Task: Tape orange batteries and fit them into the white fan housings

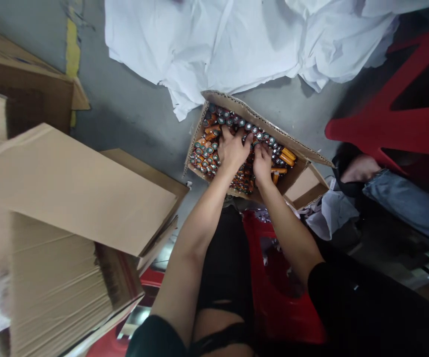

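An open cardboard box (313, 186) on the grey floor is packed with several orange batteries (205, 151) with silver-green ends. Both my hands reach into it. My left hand (232, 148) lies on top of the batteries near the middle, its fingers curled down among them. My right hand (262, 162) is right beside it, fingers bent and pressed into the batteries. What the fingers grip, if anything, is hidden among the batteries.
White cloth (236, 44) lies crumpled behind the box. Big cardboard boxes (69, 193) and a stack of flat cardboard sheets (54, 292) fill the left. A red plastic stool (385, 119) and another person's foot (355, 168) are at right. A red crate (274, 287) sits under my arms.
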A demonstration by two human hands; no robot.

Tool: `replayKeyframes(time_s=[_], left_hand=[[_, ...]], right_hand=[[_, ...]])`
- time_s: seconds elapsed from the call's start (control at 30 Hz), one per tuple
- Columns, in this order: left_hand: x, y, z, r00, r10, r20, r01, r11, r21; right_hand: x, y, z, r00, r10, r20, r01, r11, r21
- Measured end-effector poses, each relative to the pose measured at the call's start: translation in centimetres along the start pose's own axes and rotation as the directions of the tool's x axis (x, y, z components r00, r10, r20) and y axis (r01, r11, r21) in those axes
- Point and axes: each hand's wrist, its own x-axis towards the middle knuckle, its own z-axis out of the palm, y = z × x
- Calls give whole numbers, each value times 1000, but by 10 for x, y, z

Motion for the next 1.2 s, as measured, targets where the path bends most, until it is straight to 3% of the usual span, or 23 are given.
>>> replayKeyframes(time_s=[0.27, 0.47, 0.67, 0.97, 1.1, 1.2], left_hand=[[-28, 3, 9, 969, 246, -19, -247, 967, -55], [-10, -2, -5, 993, 106, 58, -106, 994, -2], [2, 11, -4, 993, 77, 92, -81, 996, 35], [-14, -3, 20, 982, 188, -21, -189, 982, -23], [-16, -3, 14, 977, 215, 8, -214, 975, -65], [-7, -5, 5, 979, 191, 74, -185, 980, -72]], right_hand=[[-16, 2, -10, 993, 27, -111, -23, 999, 40], [9, -30, -13, 992, 89, 90, -102, 983, 156], [13, -49, -7, 960, 263, 99, -279, 933, 229], [-10, -35, -3, 979, 192, -74, -164, 947, 276], [-15, -27, -4, 982, 153, -110, -115, 949, 293], [-5, -26, -9, 991, 130, -33, -116, 953, 280]])
